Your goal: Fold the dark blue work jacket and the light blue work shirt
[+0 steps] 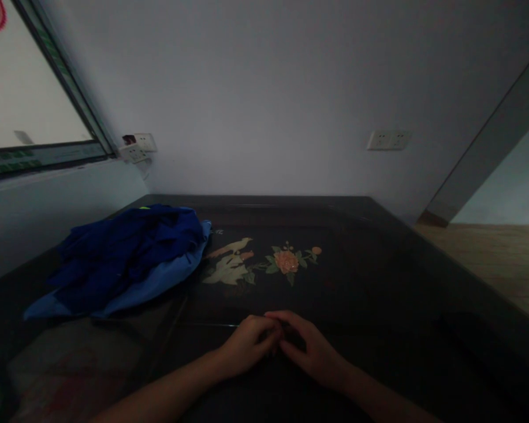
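And the two bare hands come together low in the middle of the view, over a broad, glossy black table [357, 276]; the left hand [242, 346] reaches in from one side, the right hand [315, 352] from the other, and they touch — fingers loosely curled, fingertips meeting; whether anything sits between those tips, I cannot tell. Just beyond them, on the tabletop, there's a pale bird figure [233, 247]; to its right, a coral-pink flower with green leaves [286, 261]; over on the left, a crumpled heap of dark blue cloth [127, 247] lies on a lighter blue piece of cloth [170, 275]; behind stands a plain pale wall [264, 106] — a white double socket [389, 140] there on the right.
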The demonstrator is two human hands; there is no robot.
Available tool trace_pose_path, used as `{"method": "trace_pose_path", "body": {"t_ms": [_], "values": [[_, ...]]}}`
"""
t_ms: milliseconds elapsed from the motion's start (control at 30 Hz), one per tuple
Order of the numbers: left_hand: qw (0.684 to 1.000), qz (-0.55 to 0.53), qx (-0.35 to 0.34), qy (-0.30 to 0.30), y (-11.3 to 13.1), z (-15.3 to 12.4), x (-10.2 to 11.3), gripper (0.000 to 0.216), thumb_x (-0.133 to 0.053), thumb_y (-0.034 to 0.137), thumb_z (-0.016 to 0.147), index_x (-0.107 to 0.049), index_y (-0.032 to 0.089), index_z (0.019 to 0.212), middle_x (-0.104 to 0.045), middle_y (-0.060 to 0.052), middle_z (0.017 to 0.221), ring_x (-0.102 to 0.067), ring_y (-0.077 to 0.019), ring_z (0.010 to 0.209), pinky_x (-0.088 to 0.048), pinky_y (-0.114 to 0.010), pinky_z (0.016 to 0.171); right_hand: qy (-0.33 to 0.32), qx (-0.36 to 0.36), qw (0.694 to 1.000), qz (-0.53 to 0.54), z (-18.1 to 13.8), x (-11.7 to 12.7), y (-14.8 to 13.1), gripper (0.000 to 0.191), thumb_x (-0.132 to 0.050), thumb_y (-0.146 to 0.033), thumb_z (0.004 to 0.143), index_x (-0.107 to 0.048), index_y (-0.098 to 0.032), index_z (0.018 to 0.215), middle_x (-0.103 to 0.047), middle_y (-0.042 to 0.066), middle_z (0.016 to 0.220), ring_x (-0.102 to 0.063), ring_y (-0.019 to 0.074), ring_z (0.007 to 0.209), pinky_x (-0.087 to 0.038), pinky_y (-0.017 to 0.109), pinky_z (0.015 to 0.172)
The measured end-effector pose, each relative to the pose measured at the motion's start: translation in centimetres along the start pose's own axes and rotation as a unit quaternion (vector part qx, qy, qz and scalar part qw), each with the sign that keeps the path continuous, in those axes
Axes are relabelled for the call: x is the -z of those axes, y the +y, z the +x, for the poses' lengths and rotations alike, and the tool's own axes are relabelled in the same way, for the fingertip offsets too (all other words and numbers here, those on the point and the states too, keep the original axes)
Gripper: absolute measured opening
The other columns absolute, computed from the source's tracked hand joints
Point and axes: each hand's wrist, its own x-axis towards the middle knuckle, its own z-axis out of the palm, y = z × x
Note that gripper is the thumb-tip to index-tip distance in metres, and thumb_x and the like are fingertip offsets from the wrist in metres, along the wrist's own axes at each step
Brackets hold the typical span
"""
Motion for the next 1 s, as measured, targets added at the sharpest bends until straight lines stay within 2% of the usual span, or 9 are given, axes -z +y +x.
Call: {"method": "trace_pose_path", "body": {"t_ms": [367, 667, 1000], "values": [[1.0, 0.006, -0.005, 0.002, -0.34, 0.09, -0.15, 0.028, -0.042, 0.028, 0.092, -0.061, 0.013, 0.077, -0.058, 0.0, 0.064, -0.053, -0.0096, 0.058, -0.039, -0.019, 0.057, 0.0, -0.001, 1.0, -0.004, -0.07, -0.03, 0.16, 0.045, -0.051, -0.019, 0.084, -0.051, -0.024, 0.129, -0.058, 0.008, 0.128, -0.053, 0.0212, 0.118, -0.042, 0.042, 0.102], [1.0, 0.007, -0.015, 0.0, -0.46, 0.09, -0.1, 0.028, -0.043, 0.029, 0.091, -0.059, 0.013, 0.073, -0.058, 0.0, 0.063, -0.054, -0.0102, 0.058, -0.04, -0.02, 0.057, -0.004, 0.002, 1.0, -0.003, -0.16, -0.08, 0.57, 0.045, -0.051, -0.018, 0.085, -0.049, -0.024, 0.13, -0.056, 0.007, 0.129, -0.051, 0.0206, 0.12, -0.038, 0.041, 0.105], [1.0, 0.012, -0.017, 0.0, -0.57, 0.06, -0.07, 0.036, -0.041, 0.034, 0.093, -0.059, 0.013, 0.071, -0.058, 0.0, 0.062, -0.051, -0.0091, 0.057, -0.039, -0.019, 0.058, -0.002, 0.02, 1.0, 0.001, 0.01, -0.17, -0.12, 0.045, -0.051, -0.015, 0.084, -0.05, -0.022, 0.128, -0.058, 0.008, 0.126, -0.053, 0.0193, 0.117, -0.04, 0.04, 0.103]]}}
